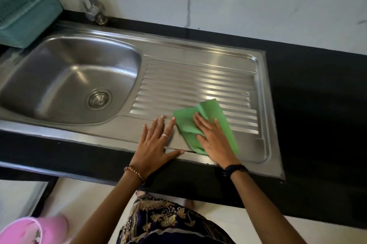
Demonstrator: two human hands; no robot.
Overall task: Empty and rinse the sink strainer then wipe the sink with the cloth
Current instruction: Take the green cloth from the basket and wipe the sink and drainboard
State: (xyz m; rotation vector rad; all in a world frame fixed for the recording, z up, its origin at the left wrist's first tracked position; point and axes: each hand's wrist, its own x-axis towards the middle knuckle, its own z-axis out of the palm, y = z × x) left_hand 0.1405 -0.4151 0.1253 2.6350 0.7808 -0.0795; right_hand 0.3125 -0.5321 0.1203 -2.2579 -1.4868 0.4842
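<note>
The steel sink (127, 41) has a basin on the left and a ribbed drainboard (198, 83) on the right. The round strainer (99, 99) sits in the drain at the basin's bottom. A green cloth (186, 122) lies on the front of the drainboard. My right hand (214, 140) presses flat on the cloth with fingers spread. Beside it to the left, my left hand (156, 144) rests flat and open on the sink's front rim, its fingertips just touching the cloth's edge.
A chrome tap (93, 3) rises behind the basin. A teal plastic basket (23, 13) stands at the back left. Black countertop (317, 104) surrounds the sink, with a marble wall behind. A pink object (29, 230) shows at the bottom left, below the counter.
</note>
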